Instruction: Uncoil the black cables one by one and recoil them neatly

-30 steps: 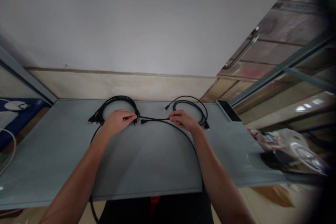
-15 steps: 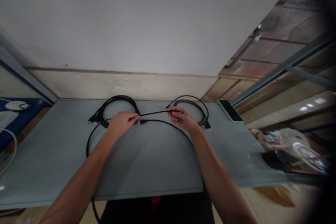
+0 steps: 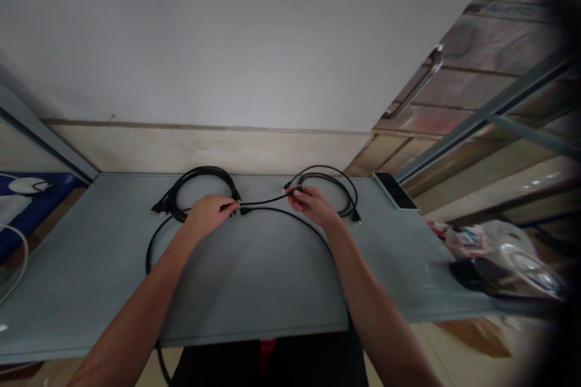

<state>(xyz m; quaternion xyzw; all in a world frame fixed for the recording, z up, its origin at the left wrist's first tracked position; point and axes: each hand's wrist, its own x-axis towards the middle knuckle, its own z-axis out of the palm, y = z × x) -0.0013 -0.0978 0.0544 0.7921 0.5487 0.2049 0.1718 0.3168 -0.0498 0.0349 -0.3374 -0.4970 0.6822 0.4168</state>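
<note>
Between my hands runs a stretch of thin black cable. My left hand is closed on its left part, and my right hand pinches it near a thicker dark piece at its right end. Just under it, another black cable with a plug by my left fingertips curves right and down past the table's front edge. A thick coil of black cable with a plug lies behind my left hand. Beyond my right hand rests a smaller black cable coil, its plug at the right.
The grey table stands against a pale wall. A phone lies at its back right corner. Plastic bags and dark items are beyond the right edge. A blue surface with a white cable is at the left.
The held cable stretch has slackened from nearly straight to a slight sag. My right fingers have shifted on it, and the whole view has moved slightly.
</note>
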